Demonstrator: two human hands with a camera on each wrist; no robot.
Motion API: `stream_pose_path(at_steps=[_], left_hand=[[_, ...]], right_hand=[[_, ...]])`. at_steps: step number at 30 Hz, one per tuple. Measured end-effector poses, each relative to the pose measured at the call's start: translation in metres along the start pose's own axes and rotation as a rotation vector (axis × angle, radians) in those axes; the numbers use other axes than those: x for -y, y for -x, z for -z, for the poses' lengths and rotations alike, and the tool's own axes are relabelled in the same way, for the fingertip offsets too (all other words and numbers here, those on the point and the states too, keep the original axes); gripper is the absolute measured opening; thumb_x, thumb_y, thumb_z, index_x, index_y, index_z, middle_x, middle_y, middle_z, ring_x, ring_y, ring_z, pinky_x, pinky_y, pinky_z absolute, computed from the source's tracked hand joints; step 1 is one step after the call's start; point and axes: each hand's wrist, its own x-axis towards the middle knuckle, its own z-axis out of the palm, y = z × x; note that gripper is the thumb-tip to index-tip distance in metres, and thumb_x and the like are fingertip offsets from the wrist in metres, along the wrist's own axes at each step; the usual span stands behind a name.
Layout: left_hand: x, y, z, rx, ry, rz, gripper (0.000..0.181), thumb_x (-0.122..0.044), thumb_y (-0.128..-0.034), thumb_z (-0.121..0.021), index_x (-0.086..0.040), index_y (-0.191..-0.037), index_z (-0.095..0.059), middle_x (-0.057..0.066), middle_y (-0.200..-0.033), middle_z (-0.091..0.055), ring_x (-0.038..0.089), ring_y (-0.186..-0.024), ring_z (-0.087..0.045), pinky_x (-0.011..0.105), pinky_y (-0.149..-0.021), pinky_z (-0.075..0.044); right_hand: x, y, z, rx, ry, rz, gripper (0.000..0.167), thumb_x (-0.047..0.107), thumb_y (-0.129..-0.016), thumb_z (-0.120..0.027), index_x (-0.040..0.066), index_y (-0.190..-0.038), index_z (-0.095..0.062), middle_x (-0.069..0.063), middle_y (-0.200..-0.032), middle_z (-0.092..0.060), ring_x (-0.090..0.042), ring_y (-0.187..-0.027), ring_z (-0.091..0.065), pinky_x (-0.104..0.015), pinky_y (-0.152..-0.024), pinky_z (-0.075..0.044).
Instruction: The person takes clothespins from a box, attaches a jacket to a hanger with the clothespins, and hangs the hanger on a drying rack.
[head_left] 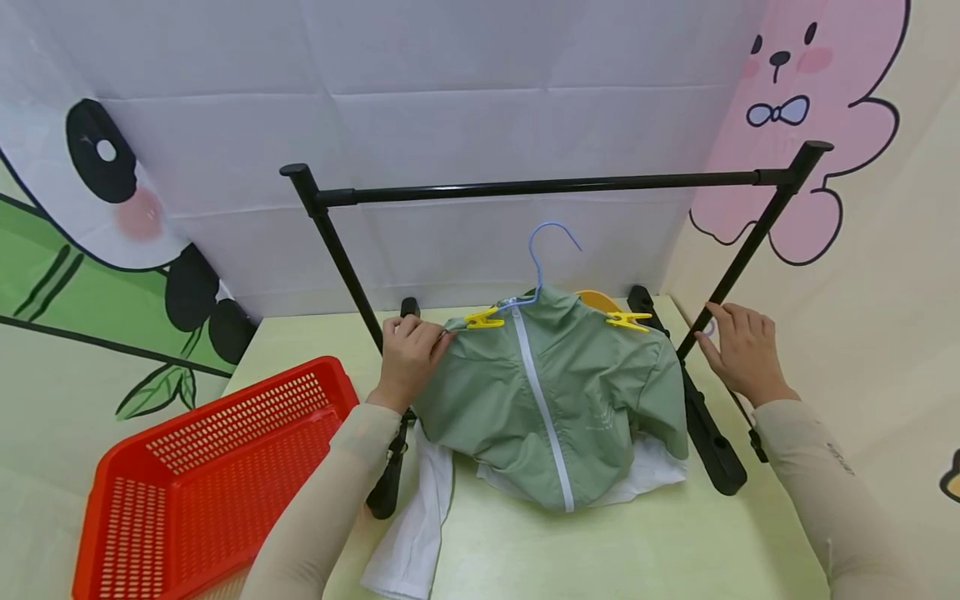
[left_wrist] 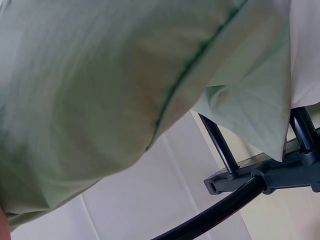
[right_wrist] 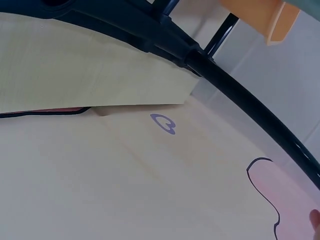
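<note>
A pale green zip jacket (head_left: 555,392) is on a blue hanger (head_left: 538,258), whose hook points up below the rack's bar. Two yellow clothespins (head_left: 483,318) clip its shoulders. My left hand (head_left: 408,354) pinches the shoulder at the left; in the left wrist view, the jacket's sleeve (left_wrist: 85,100) fills much of the picture and hides most of the fingers. My right hand (head_left: 742,350) is beside the right post of the black rack (head_left: 555,185), fingers loosely bent and holding no garment. Only a fingertip (right_wrist: 315,220) shows in the right wrist view.
A red plastic basket (head_left: 217,467) stands at the left. White clothing (head_left: 412,517) lies behind and below the jacket on the pale table (head_left: 525,558). An orange-yellow item (head_left: 597,300) shows behind the jacket's collar. The rack's feet (head_left: 716,442) flank the jacket.
</note>
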Motion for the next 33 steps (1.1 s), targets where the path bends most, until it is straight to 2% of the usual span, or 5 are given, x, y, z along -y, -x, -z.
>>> stream_pose_path(at_steps=[5, 13, 21, 27, 33], left_hand=[[-0.001, 0.001, 0.001, 0.000, 0.004, 0.005, 0.034, -0.027, -0.1043, -0.053, -0.004, -0.080, -0.060, 0.009, -0.070, -0.060, 0.028, -0.068, -0.055, 0.051, -0.070, -0.042], [-0.001, 0.002, 0.001, -0.008, -0.003, 0.008, 0.036, -0.028, -0.1041, -0.053, -0.003, -0.079, -0.059, 0.009, -0.069, -0.060, 0.029, -0.068, -0.055, 0.051, -0.070, -0.042], [-0.001, 0.003, 0.002, -0.019, -0.014, 0.003, 0.036, -0.028, -0.1035, -0.054, -0.003, -0.080, -0.060, 0.009, -0.070, -0.062, 0.029, -0.068, -0.056, 0.050, -0.070, -0.043], [-0.001, 0.003, 0.002, -0.012, -0.009, 0.009, 0.036, -0.029, -0.1040, -0.053, -0.002, -0.080, -0.061, 0.010, -0.071, -0.063, 0.029, -0.069, -0.056, 0.051, -0.070, -0.043], [-0.003, 0.004, 0.002, -0.010, -0.009, 0.010, 0.037, -0.029, -0.1046, -0.052, -0.003, -0.079, -0.060, 0.010, -0.070, -0.062, 0.029, -0.069, -0.056, 0.051, -0.070, -0.043]], right_hand=[[-0.001, -0.002, 0.002, 0.030, -0.007, -0.014, 0.078, 0.061, -0.103, -0.020, -0.007, -0.135, -0.042, -0.033, -0.121, -0.043, -0.052, -0.107, -0.040, -0.065, -0.087, -0.027], [-0.001, -0.005, 0.006, 0.134, -0.013, -0.112, 0.052, 0.031, -0.102, -0.047, -0.006, -0.138, -0.040, -0.032, -0.128, -0.041, -0.052, -0.116, -0.037, -0.065, -0.094, -0.024], [-0.004, -0.009, 0.005, 0.096, 0.008, -0.094, 0.052, 0.025, -0.097, -0.053, -0.007, -0.136, -0.042, -0.034, -0.126, -0.043, -0.053, -0.113, -0.040, -0.066, -0.093, -0.026], [-0.011, -0.010, 0.001, 0.066, 0.035, -0.099, 0.056, 0.040, -0.104, -0.038, -0.007, -0.135, -0.043, -0.034, -0.124, -0.045, -0.054, -0.111, -0.041, -0.066, -0.092, -0.028], [-0.015, -0.010, 0.000, 0.073, 0.060, -0.122, 0.051, 0.026, -0.098, -0.053, -0.009, -0.135, -0.043, -0.034, -0.123, -0.045, -0.055, -0.109, -0.042, -0.066, -0.091, -0.028]])
